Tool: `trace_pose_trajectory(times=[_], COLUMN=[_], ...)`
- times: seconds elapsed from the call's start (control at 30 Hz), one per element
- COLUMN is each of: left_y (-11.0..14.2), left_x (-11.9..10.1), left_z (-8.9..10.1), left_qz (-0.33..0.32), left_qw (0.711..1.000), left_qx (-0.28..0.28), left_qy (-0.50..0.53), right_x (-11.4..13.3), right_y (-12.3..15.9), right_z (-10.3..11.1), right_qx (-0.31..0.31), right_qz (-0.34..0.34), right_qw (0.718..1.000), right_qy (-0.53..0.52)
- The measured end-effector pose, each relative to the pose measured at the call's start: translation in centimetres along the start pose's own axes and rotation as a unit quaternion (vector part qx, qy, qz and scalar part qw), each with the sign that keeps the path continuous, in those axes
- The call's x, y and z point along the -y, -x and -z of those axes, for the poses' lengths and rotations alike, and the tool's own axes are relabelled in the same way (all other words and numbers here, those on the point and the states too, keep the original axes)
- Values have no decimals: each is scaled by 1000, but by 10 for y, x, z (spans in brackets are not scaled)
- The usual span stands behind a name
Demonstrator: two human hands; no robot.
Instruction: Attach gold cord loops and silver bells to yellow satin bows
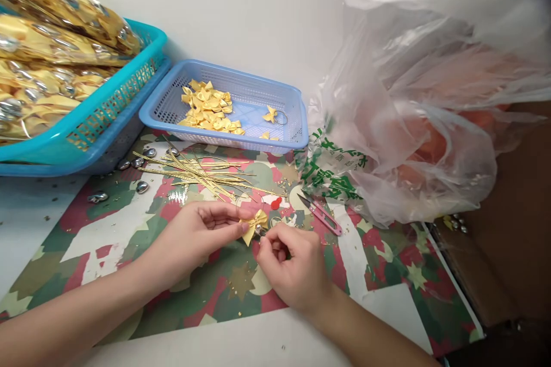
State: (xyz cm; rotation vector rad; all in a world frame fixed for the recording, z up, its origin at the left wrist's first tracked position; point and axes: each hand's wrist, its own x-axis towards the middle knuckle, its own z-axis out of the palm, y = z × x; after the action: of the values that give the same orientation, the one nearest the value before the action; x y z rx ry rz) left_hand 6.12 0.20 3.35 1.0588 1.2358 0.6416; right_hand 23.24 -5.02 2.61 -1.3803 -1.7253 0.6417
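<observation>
Left hand: thumb and fingertips pinch a yellow bow, held over the middle of the tabletop. A small silver piece shows at the bow's centre.

Right hand: fingers curled, thumb and index finger closed together just beside the silver piece. Whether anything sits between these fingertips cannot be told; they hide the spot.

Surroundings: tabletop surface is patterned in red, green and cream with star shapes. Gold cords lie in a loose crossed heap beyond the left hand; silver ornaments are scattered to their left. A small red item lies just beyond the held bow. Snips with pink handles rest near the right hand, blades pointing away from the person.

Behind the cords stands a blue basket with a pile of yellow bows at its left; one bow with a loop lies apart at its right. Far left: turquoise basket, loaded with clear-wrapped bundles. Right: large translucent plastic bag with green print.
</observation>
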Motion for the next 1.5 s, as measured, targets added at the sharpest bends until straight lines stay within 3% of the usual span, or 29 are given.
trace_pose_trajectory(times=[0.23, 0.9, 1.33, 1.5], left_y=[1, -2, 2, 1], left_x=[-5, 11, 8, 7], left_z=[-2, 1, 2, 1], left_qz=[-9, -47, -66, -65], left_qw=[1000, 998, 995, 995], left_qx=[-3, 7, 9, 10], left_qy=[-10, -41, -75, -70], right_x=[0, 2, 7, 12], right_y=[0, -4, -7, -11], right_z=[-4, -8, -5, -2], right_qx=[-20, 9, 45, 67], right_qz=[19, -78, -158, -224], right_qw=[1000, 996, 983, 967], right_qy=[-9, -51, -86, -105])
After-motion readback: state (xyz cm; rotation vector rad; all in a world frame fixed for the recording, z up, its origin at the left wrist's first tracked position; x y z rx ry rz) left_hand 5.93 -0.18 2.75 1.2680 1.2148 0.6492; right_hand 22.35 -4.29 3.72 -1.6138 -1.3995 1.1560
